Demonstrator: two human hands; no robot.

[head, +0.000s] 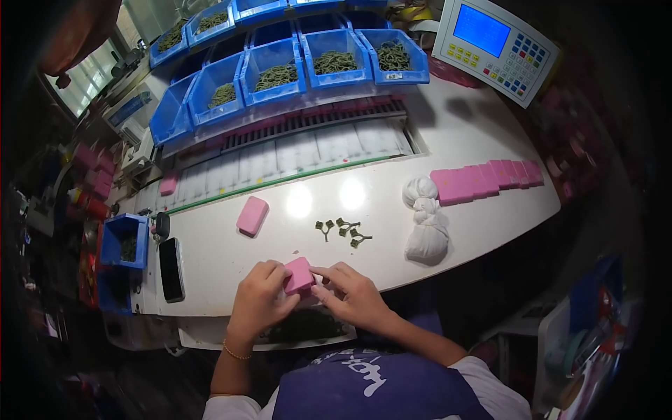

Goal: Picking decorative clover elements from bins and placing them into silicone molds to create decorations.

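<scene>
Close to the near edge of the white worktable, my left hand (pixel 266 294) grips the left side of a pink rubber mould block (pixel 299 274). My right hand (pixel 349 294) has its thumb and fingertips at the block's right side. The block looks slightly parted in layers at its lower edge, though my fingers hide part of it. Beyond it lie several small dark green flower-shaped pieces with forked stems (pixel 346 229), probably wax patterns. Another pink mould block (pixel 253 216) lies flat farther left.
A knotted white cloth pouch (pixel 427 231) sits beside a row of pink moulds (pixel 467 182) at right. A phone (pixel 171 270) lies at left. Blue bins (pixel 336 58) with green pieces stand behind. A control panel (pixel 496 50) with a lit screen rises at back right.
</scene>
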